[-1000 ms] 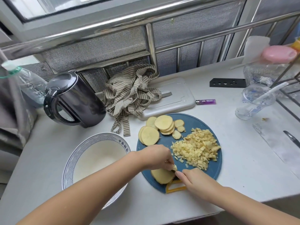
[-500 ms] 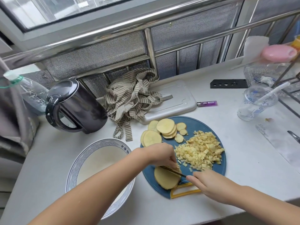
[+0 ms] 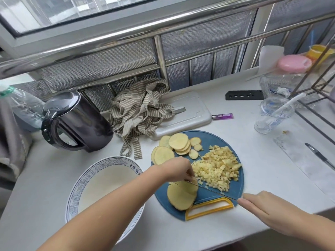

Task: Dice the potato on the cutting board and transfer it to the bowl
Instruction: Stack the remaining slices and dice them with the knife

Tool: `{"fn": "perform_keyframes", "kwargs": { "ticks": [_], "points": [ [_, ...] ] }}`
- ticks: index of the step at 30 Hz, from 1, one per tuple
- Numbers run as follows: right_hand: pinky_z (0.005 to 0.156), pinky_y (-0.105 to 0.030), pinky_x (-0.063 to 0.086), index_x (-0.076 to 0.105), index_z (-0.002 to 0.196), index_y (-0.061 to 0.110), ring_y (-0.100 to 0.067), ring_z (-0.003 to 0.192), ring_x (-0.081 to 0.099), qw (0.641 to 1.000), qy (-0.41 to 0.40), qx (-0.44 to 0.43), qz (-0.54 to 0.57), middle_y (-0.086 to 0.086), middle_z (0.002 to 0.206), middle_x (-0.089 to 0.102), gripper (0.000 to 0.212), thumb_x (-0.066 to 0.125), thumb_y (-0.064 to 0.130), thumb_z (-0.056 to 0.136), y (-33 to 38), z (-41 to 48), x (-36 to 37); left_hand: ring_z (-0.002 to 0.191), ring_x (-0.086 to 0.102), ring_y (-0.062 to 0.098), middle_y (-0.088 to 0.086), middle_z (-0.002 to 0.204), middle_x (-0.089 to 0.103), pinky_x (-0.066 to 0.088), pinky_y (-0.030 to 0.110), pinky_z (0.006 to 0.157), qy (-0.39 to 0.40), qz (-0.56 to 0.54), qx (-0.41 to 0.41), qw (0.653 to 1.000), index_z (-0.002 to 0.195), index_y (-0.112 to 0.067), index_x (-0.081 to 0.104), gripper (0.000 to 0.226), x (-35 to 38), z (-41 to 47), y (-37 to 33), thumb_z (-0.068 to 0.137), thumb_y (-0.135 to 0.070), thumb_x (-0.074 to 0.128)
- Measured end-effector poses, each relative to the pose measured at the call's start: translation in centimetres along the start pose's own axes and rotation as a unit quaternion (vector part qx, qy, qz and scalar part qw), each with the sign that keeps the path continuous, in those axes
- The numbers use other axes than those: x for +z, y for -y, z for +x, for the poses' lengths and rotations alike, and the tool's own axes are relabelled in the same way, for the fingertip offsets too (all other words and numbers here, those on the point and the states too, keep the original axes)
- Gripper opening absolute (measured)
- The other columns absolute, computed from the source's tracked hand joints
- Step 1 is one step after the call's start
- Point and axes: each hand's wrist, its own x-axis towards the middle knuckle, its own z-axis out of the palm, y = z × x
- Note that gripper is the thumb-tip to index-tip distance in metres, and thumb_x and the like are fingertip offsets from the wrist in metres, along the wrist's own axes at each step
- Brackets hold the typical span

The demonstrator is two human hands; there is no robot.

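Now the white worktop [image 3: 253, 160] carries everything. The bowl [image 3: 101, 187] sits toward its front-left corner, no potato in it, just left of the board. The blue cutting board [image 3: 213, 140] lies near the front edge, centre.

Potato is all on the board:
- The diced pile [image 3: 217, 167] is on the right half.
- The loose slices [image 3: 174, 145], uncut, are at the far-left rim.
- The slice stack [image 3: 181, 196] is at the near-left rim.

The left hand [image 3: 177, 169] has bent fingers, with the tips clamped down on the far edge of the stack. The right hand [image 3: 268, 209] is wrapped on the knife [image 3: 211, 190] handle. The handle itself is hidden under the hand.

Change: a second ago the right hand was tight against the left, over the stack. Since then it has pulled back toward the front-right, off the board rim. The blade is now drawn out long across the stack's far edge, where thin strip cuts show. The left hand has hardly moved.

Meaning, as a judgement: this is a draw stroke mid-way through cutting the stack into strips. The cross-cuts, the loose slices and the whole transfer to the bowl are not yet done.
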Motion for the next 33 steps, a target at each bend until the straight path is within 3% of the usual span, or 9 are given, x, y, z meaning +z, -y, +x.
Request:
{"fn": "perform_keyframes", "kwargs": {
  "ticks": [6,11,14,17,21,24,26,30,33],
  "points": [
    [0.056,-0.023,0.027,0.033,0.069,0.012,-0.011,0.054,0.032,0.993,-0.076,0.052,0.071,0.004,0.056,0.033,0.092,0.0,0.097,0.061,-1.5,-3.1,-0.4,0.1,0.064,0.02,0.001,0.115,0.07,0.052,0.032,0.083,-0.035,0.003,0.021,0.999,0.121,-0.015,0.069,0.03,1.1,-0.3,0.6,0.093,-0.025,0.063],
    [0.055,-0.023,0.031,0.039,0.068,0.008,-0.01,0.052,0.035,0.981,-0.136,0.062,0.127,0.003,0.054,0.035,0.084,0.013,0.088,0.074,-0.5,-1.5,-0.1,0.116,0.053,0.023,0.005,0.128,0.058,0.046,0.036,0.094,-0.098,0.047,0.06,0.992,0.134,-0.015,0.058,0.04,3.9,-1.1,1.5,0.096,-0.03,0.055],
    [0.057,-0.027,0.032,0.044,0.067,0.008,-0.01,0.051,0.036,0.974,-0.154,0.062,0.154,0.003,0.051,0.037,0.065,0.024,0.069,0.08,0.7,0.2,0.1,0.142,0.028,0.023,0.006,0.153,0.035,0.02,0.029,0.116,-0.134,0.045,0.062,0.988,0.149,-0.014,0.034,0.055,6.2,-2.5,1.3,0.101,-0.036,0.045],
    [0.056,-0.026,0.031,0.045,0.067,0.009,-0.01,0.051,0.036,0.969,-0.162,0.052,0.177,0.005,0.051,0.042,0.061,0.028,0.065,0.083,1.7,1.1,-0.1,0.148,-0.01,0.015,-0.001,0.162,-0.006,-0.009,0.03,0.119,-0.114,0.045,0.018,0.992,0.155,-0.017,0.001,0.07,8.2,-3.8,0.4,0.101,-0.05,0.03],
    [0.062,-0.031,0.038,0.051,0.073,0.005,-0.015,0.056,0.043,0.972,-0.153,0.033,0.176,-0.002,0.058,0.047,0.065,0.026,0.064,0.086,2.3,2.1,0.1,0.142,-0.027,0.012,-0.005,0.152,-0.029,-0.016,0.034,0.118,-0.108,0.029,-0.022,0.994,0.15,-0.02,-0.018,0.079,9.7,-4.2,-0.6,0.095,-0.062,0.019],
    [0.066,-0.032,0.04,0.052,0.073,0.007,-0.019,0.064,0.049,0.975,-0.141,0.022,0.172,-0.006,0.063,0.051,0.063,0.026,0.062,0.087,2.6,2.6,0.3,0.142,-0.028,0.012,-0.003,0.153,-0.029,-0.022,0.032,0.114,-0.16,-0.022,-0.049,0.986,0.153,-0.019,-0.013,0.083,10.0,-4.3,-1.3,0.09,-0.067,0.013],
    [0.063,-0.028,0.038,0.051,0.071,0.008,-0.016,0.061,0.048,0.976,-0.13,0.021,0.172,-0.001,0.06,0.049,0.061,0.026,0.061,0.087,2.9,2.7,0.5,0.143,-0.023,0.01,-0.003,0.156,-0.021,-0.019,0.027,0.114,-0.23,-0.067,-0.069,0.968,0.155,-0.018,0.003,0.08,10.6,-4.8,-1.7,0.093,-0.066,0.02],
    [0.069,-0.017,0.04,0.053,0.071,0.026,-0.001,0.066,0.053,0.986,-0.083,0.012,0.142,0.01,0.068,0.056,0.064,0.013,0.074,0.085,3.7,2.7,2.0,0.14,0.026,0.015,0.003,0.151,0.024,0.021,0.025,0.117,-0.329,-0.154,-0.128,0.923,0.139,-0.015,0.039,0.053,11.3,-6.7,-2.3,0.093,-0.041,0.038],
    [0.066,-0.025,0.038,0.05,0.071,0.016,-0.01,0.064,0.05,0.991,-0.068,-0.007,0.115,0.001,0.064,0.052,0.078,0.007,0.081,0.074,3.8,3.0,3.3,0.127,0.036,0.017,0.003,0.138,0.027,0.032,0.025,0.106,-0.342,-0.16,-0.173,0.909,0.13,-0.014,0.042,0.041,10.5,-7.7,-2.1,0.094,-0.03,0.052]
  ]
}}
